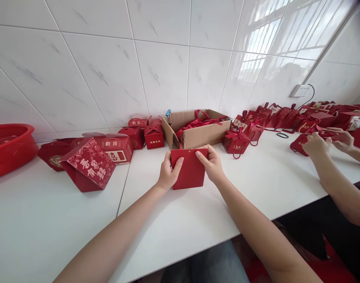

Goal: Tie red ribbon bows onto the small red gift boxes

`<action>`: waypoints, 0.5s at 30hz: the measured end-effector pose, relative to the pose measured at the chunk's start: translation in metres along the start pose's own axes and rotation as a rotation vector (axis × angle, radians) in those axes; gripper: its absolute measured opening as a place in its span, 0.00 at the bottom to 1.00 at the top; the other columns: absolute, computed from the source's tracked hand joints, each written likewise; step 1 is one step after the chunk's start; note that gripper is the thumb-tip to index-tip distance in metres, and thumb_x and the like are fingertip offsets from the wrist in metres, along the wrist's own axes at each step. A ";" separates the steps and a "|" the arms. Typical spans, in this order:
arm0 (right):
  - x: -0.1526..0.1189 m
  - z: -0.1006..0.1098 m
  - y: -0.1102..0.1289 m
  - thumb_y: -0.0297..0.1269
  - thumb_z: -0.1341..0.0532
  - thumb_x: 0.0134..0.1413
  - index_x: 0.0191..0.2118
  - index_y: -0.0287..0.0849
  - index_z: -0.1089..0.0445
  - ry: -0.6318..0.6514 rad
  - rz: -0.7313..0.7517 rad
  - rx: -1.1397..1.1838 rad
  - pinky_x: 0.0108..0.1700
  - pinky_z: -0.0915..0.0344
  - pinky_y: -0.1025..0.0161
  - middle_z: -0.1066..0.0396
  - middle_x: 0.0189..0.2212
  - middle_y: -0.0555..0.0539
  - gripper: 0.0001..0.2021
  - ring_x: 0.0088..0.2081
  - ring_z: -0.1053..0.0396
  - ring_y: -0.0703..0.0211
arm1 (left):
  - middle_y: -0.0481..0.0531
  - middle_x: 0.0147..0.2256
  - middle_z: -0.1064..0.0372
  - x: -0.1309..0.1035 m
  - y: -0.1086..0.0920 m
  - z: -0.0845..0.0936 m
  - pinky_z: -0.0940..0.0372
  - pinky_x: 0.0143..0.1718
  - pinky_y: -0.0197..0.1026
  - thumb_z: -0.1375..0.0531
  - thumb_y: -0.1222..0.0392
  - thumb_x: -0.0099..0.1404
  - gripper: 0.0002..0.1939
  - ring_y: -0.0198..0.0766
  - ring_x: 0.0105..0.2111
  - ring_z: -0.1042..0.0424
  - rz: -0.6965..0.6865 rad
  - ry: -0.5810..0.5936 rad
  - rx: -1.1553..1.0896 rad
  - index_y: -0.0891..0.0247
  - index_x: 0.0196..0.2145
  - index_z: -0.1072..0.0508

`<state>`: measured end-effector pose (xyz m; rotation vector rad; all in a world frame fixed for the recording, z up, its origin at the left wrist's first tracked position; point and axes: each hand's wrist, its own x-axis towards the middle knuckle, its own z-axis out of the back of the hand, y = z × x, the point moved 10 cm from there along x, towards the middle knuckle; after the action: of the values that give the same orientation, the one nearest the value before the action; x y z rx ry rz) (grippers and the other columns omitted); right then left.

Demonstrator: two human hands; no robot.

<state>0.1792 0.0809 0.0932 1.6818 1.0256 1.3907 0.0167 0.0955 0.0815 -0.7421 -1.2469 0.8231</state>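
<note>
Between my two hands is a red, flat-faced cardboard gift box (189,173), its plain side toward me and a small hole near its top edge. My left hand (169,171) grips the left edge, thumb on the front face. On the upper right edge my right hand (211,163) is closed the same way, thumb pressed to the front. The fingers behind the box are partly hidden. Just beyond it stands an open brown carton (206,135) holding a heap of red ribbons (197,122).
Left are a red plastic basin (11,147), a tilted house-shaped box (90,167) and a small red box (154,136). Right stands a ribboned box (237,141), with many more behind. A co-worker's hands (318,142) handle a red box at far right. A white power strip (300,90) sits by the wall.
</note>
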 end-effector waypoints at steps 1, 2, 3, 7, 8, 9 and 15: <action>0.000 0.000 -0.002 0.48 0.36 0.49 0.31 0.45 0.36 0.000 -0.009 0.024 0.31 0.34 0.63 0.29 0.31 0.51 0.12 0.31 0.32 0.60 | 0.50 0.35 0.33 0.000 0.000 0.000 0.34 0.34 0.37 0.45 0.47 0.64 0.14 0.37 0.34 0.31 0.004 0.002 -0.005 0.60 0.38 0.38; 0.000 -0.001 -0.004 0.47 0.36 0.49 0.30 0.45 0.36 0.009 -0.017 0.051 0.31 0.34 0.64 0.29 0.31 0.51 0.12 0.31 0.32 0.60 | 0.50 0.35 0.33 0.001 0.001 0.000 0.34 0.34 0.37 0.45 0.47 0.64 0.14 0.37 0.35 0.31 0.011 0.003 -0.012 0.60 0.38 0.38; 0.000 -0.002 -0.006 0.47 0.36 0.49 0.30 0.45 0.36 0.022 -0.027 0.078 0.31 0.34 0.64 0.30 0.30 0.52 0.13 0.30 0.32 0.61 | 0.50 0.35 0.34 0.001 0.001 0.000 0.34 0.34 0.37 0.44 0.47 0.64 0.14 0.37 0.35 0.31 0.019 0.004 -0.019 0.60 0.39 0.38; -0.002 -0.008 -0.014 0.45 0.34 0.48 0.31 0.46 0.35 0.074 -0.076 0.114 0.32 0.33 0.64 0.29 0.31 0.52 0.12 0.32 0.31 0.60 | 0.49 0.34 0.34 -0.005 0.003 -0.003 0.35 0.34 0.38 0.45 0.46 0.64 0.15 0.37 0.33 0.32 0.067 -0.022 -0.043 0.59 0.39 0.38; -0.002 -0.008 -0.016 0.45 0.34 0.47 0.32 0.46 0.34 0.079 -0.087 0.113 0.33 0.32 0.63 0.29 0.32 0.52 0.12 0.33 0.31 0.60 | 0.49 0.34 0.35 -0.009 0.003 -0.003 0.35 0.34 0.38 0.45 0.46 0.64 0.15 0.37 0.33 0.32 0.082 -0.045 -0.043 0.59 0.39 0.39; -0.003 -0.008 -0.017 0.45 0.34 0.47 0.33 0.46 0.34 0.081 -0.098 0.117 0.34 0.31 0.62 0.28 0.33 0.52 0.12 0.34 0.30 0.59 | 0.49 0.34 0.35 -0.012 0.004 -0.004 0.35 0.34 0.38 0.44 0.45 0.64 0.15 0.37 0.33 0.32 0.097 -0.067 -0.044 0.59 0.39 0.39; 0.002 0.008 -0.018 0.46 0.33 0.47 0.32 0.45 0.34 0.041 -0.127 0.158 0.34 0.31 0.62 0.28 0.31 0.51 0.12 0.33 0.30 0.59 | 0.55 0.36 0.33 0.013 -0.015 -0.006 0.34 0.38 0.42 0.65 0.46 0.71 0.24 0.40 0.37 0.30 0.038 -0.009 0.021 0.61 0.35 0.37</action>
<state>0.1844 0.0901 0.0765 1.6742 1.2718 1.2953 0.0265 0.0985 0.0997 -0.7480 -1.2340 0.8700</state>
